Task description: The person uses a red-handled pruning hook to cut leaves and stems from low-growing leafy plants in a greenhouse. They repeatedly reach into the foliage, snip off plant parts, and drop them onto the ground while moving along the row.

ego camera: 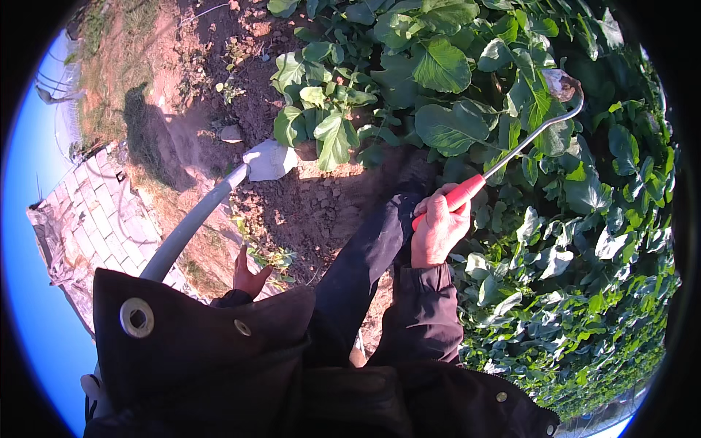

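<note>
My right hand (pixel 441 227) is wrapped around the red handle of a small hand hoe (pixel 512 153). Its bent metal neck ends in a soil-stained blade (pixel 561 85), held over broad green leaves (pixel 454 128). Lower left of it, my left hand (pixel 252 276) has thumb and fingers spread and grips nothing that I can see. Just beyond those fingers grow low yellowish-green weeds (pixel 274 257), but contact cannot be told. My dark trouser leg (pixel 361 249) lies between the two hands, and part of the dark jacket (pixel 202 323) covers the lower left.
A grey pole (pixel 191 230) runs past my left side to a whitish block (pixel 271 160) by the leaves. Bare reddish soil (pixel 312 213) borders the dense crop (pixel 547 274). Pale paving or blockwork (pixel 101 211) stands at left, and dry grass (pixel 131 49) lies farther up.
</note>
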### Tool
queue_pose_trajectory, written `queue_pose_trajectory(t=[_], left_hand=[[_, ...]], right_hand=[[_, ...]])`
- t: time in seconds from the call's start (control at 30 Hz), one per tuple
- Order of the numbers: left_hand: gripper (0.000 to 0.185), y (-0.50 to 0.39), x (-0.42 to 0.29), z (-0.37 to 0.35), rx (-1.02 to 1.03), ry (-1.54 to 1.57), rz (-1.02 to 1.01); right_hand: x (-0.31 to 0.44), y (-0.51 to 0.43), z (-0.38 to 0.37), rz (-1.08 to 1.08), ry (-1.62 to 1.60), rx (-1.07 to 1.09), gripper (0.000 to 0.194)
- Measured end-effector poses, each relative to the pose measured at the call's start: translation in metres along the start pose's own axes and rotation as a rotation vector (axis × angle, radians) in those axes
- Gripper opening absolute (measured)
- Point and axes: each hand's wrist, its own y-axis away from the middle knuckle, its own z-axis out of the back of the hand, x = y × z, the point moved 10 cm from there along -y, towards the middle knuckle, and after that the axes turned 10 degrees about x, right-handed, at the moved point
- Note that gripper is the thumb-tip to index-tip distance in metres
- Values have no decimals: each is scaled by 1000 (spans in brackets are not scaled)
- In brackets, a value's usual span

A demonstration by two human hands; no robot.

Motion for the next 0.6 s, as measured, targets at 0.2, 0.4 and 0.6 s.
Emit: queue_pose_trajectory(t=[0.2,0.4,0.6], left_hand=[[102,43,-51,41,-122,522,-253],[104,111,-107,170,-354,919,-450],[94,146,-174,209,-232,754,-718]], right_hand=[[10,22,16,15,165,55,13],[-23,88,45,-130,122,45,17],[-37,137,72,-35,304,84,22]])
